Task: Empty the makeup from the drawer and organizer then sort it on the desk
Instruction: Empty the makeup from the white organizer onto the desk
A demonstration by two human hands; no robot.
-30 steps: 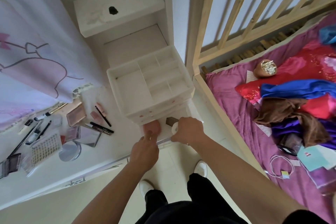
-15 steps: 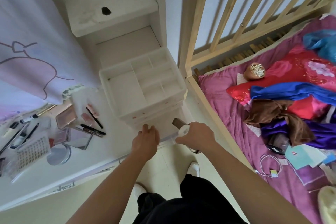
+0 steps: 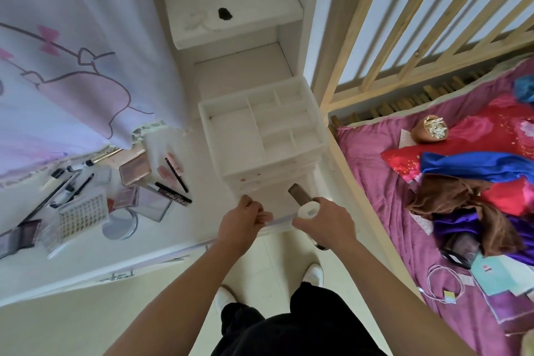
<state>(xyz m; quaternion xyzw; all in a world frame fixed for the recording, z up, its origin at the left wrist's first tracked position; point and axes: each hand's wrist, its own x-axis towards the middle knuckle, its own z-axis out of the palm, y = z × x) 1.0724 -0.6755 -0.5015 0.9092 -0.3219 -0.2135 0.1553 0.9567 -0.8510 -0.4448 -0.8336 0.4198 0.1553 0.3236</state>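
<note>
Left hand (image 3: 241,221) pinches the organizer drawer (image 3: 277,221) front, fingers together; right hand (image 3: 325,224) clamps a white-capped jar (image 3: 308,209) and brown tube (image 3: 299,193), the drawer's inside hidden

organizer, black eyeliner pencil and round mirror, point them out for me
organizer (image 3: 289,163), head view, on its front rim.
black eyeliner pencil (image 3: 176,174), head view, mid-shaft.
round mirror (image 3: 120,224), head view, centre of its face.

Pale tiled floor (image 3: 277,251), white walls, soft daylight. A wooden slatted bed frame (image 3: 404,46) sits on the right, with a magenta bedsheet (image 3: 384,182) and a cartoon-print curtain (image 3: 72,72) hanging left.
</note>
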